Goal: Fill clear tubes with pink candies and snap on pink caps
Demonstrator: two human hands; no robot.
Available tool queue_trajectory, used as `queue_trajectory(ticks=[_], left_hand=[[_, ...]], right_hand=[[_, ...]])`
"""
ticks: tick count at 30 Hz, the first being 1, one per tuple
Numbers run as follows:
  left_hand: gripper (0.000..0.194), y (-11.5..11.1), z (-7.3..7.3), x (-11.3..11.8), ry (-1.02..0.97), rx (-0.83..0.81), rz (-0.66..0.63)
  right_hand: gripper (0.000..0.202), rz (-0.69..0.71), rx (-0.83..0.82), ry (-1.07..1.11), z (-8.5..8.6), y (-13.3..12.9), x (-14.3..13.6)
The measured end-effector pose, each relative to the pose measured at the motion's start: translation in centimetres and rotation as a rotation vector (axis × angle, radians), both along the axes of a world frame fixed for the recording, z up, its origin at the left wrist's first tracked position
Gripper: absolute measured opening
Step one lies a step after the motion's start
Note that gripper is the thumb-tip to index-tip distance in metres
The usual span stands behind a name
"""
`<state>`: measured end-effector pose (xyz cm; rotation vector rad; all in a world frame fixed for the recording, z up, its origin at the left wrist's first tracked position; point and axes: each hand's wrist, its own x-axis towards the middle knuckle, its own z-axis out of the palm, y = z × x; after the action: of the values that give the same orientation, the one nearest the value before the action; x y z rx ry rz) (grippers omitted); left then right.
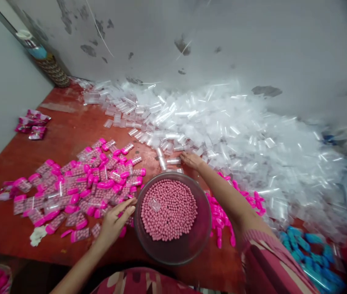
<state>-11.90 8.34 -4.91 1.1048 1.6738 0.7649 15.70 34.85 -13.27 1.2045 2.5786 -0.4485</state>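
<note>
A dark round bowl (204, 228) stands in front of me, partly filled with pink beads (173, 208). One small clear plastic container (154, 205) lies on top of the beads. At the bowl's left rim is my left hand (115, 222), empty, with its fingers stretched out. My right hand (193, 160) reaches past the bowl to the near edge of a heap of clear plastic containers (210, 118). Its fingers are extended beside a loose clear container (173, 161); whether they touch it I cannot tell. Left of the bowl lie many bead-filled containers (78, 185) with bright pink caps.
Loose pink caps (220, 216) lie right of the bowl, partly behind my right forearm. Blue pieces (309, 249) sit at the lower right. Pink packets (32, 122) rest on the red table (75, 126) at the left. A grey wall (161, 41) rises behind the heap.
</note>
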Motion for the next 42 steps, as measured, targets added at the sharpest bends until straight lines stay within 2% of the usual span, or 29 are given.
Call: queue_trajectory(ticks=[3, 6, 8, 9, 11, 13, 14, 16, 19, 23, 28, 30, 33, 36, 39, 42], left_hand=[[0.035, 0.5, 0.3, 0.6, -0.026, 0.004, -0.032], [0.034, 0.9, 0.8, 1.4, -0.007, 0.055, -0.097], [0.032, 0.9, 1.0, 2.0, 0.026, 0.095, -0.145], [0.031, 0.9, 1.1, 2.2, 0.038, 0.109, -0.164], [0.030, 0.6, 1.3, 2.6, 0.052, 0.130, -0.185], [0.030, 0.3, 1.6, 2.9, 0.051, 0.147, -0.214], [0.029, 0.1, 1.7, 2.9, 0.049, 0.157, -0.231], [0.029, -0.4, 2.1, 2.8, 0.045, 0.177, -0.264], [0.029, -1.4, 2.3, 2.2, 0.063, 0.185, -0.277], [0.031, -2.7, 2.5, 1.2, 0.092, 0.186, -0.267], [0.032, -3.3, 2.4, 1.3, 0.101, 0.222, -0.277], [0.034, -3.1, 2.0, 2.0, 0.098, 0.236, -0.316], [0.041, -2.6, 1.3, 3.6, 0.031, 0.214, -0.401], [0.041, -2.2, 0.7, 5.2, -0.122, 0.184, -0.441], [0.034, -2.0, 0.3, 6.3, -0.304, 0.161, -0.406], [0.029, -1.8, 0.1, 6.6, -0.463, 0.088, -0.395]], right_hand=[[0.025, -0.045, 0.047, -0.002, 0.8, -0.4, 0.9], [0.035, -0.195, 0.166, 0.085, 3.0, -2.8, 1.7], [0.039, -0.275, 0.240, 0.237, 4.9, -5.8, 2.0], [0.040, -0.273, 0.248, 0.311, 5.8, -7.7, 2.0], [0.039, -0.145, 0.165, 0.348, 6.9, -11.9, 1.8], [0.035, -0.021, 0.038, 0.234, 6.9, -16.1, 1.1], [0.028, -0.014, -0.018, 0.162, 6.5, -17.9, 0.6], [0.021, -0.063, -0.090, 0.084, 5.1, -21.0, -0.8], [0.022, -0.105, -0.126, 0.123, 3.0, -24.1, -3.6], [0.020, -0.145, -0.159, 0.261, 1.8, -26.2, -6.6], [0.037, -0.276, -0.226, 0.510, 2.1, -27.2, -6.6], [0.043, -0.418, -0.388, 0.775, 2.8, -27.6, -6.0], [0.048, -0.649, -0.741, 1.214, 4.4, -28.2, -5.5], [0.043, -0.732, -0.912, 1.368, 6.1, -28.9, -5.4], [0.031, -0.803, -0.883, 1.370, 7.4, -29.4, -5.0], [0.028, -0.805, -0.627, 1.252, 8.7, -29.5, -4.2]])
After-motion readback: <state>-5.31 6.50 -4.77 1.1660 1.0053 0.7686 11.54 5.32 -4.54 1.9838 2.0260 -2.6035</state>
